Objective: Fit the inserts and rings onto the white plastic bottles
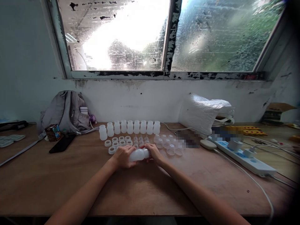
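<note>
A frosted white baby bottle [137,155] lies sideways between my hands, just above the table. My left hand [123,156] is wrapped round its base end. At the other end, my right hand [153,153] grips the clear top; its fingertips are partly hidden. Just beyond them are several white collar rings [115,144], clear bottle nipples [141,139] in a small group, and transparent dome caps [170,150] to the right. Behind these stands a row of open frosted bottles [130,127], upright.
A grey backpack [67,111], small box [53,132] and black phone [62,143] sit at left. To the right are a white plastic bag [199,112], a round white device [208,144] and a power strip [248,161] with trailing cables. A window wall closes off the back.
</note>
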The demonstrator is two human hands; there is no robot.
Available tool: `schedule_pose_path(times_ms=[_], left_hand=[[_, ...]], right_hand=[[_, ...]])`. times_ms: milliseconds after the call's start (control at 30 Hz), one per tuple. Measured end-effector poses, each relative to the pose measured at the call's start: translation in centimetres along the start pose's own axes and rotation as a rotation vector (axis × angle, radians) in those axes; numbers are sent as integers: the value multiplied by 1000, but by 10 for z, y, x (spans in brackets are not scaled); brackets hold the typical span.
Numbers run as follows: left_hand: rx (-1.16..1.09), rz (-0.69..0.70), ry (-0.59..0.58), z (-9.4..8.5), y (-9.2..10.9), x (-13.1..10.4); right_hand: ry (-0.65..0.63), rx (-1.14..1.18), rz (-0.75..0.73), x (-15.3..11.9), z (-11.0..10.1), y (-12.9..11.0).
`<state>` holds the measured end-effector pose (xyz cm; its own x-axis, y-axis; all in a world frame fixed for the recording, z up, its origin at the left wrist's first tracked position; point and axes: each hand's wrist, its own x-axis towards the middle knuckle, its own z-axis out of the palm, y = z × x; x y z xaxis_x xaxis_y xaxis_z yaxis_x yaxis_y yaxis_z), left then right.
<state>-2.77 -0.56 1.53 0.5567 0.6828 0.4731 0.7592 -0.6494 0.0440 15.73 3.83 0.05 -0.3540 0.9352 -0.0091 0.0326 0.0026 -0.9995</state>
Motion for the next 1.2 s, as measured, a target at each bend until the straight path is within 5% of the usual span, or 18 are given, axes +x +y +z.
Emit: schedule_pose_path(times_ms=[467, 700, 867, 1200], left_hand=[[158, -180, -59, -5, -17, 0], [167, -117, -99, 4, -10, 2], [149, -123, -96, 12, 2, 4], [113, -137, -68, 8, 7, 1]], right_hand=[[-369, 503, 147, -3, -7, -15], [-191, 537, 74, -1, 1, -8], [-112, 504, 162, -2, -6, -8], [-177, 503, 162, -2, -11, -9]])
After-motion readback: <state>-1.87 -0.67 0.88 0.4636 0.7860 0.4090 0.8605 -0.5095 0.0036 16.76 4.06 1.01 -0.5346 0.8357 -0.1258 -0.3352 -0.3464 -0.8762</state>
